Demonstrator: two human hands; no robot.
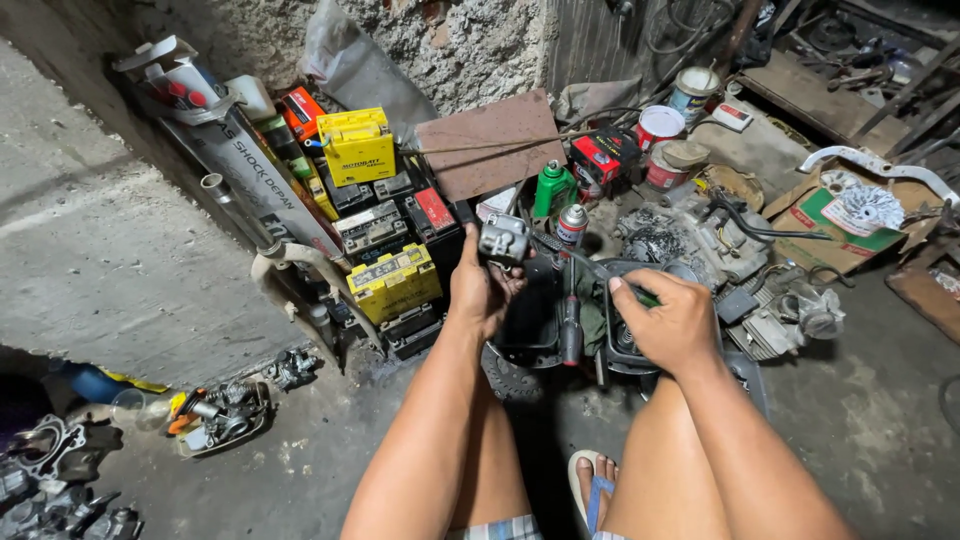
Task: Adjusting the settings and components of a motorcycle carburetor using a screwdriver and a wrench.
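1. Nearest the camera are the person's bare knees and a foot in a blue-strapped sandal [592, 488] on the concrete floor [300, 470].
2. Left hand [478, 290] is closed around the underside of a small grey metal part [503, 240], lifted above the floor clutter and sitting at the fingertips.
3. That part is boxy, dull silver, with dark openings on its face; finer detail is too small to tell.
4. Right hand [672, 322] is curled shut around a thin dark tool [590, 268] whose shaft runs up-left toward the metal part; whether tip and part touch cannot be told.
5. Just beyond the hands stand a green bottle [553, 188] and a spray can [571, 224].
6. Yellow battery boxes [392, 283] are stacked at left.
7. At right, a cardboard box [835, 225] holds a grey finned piece.
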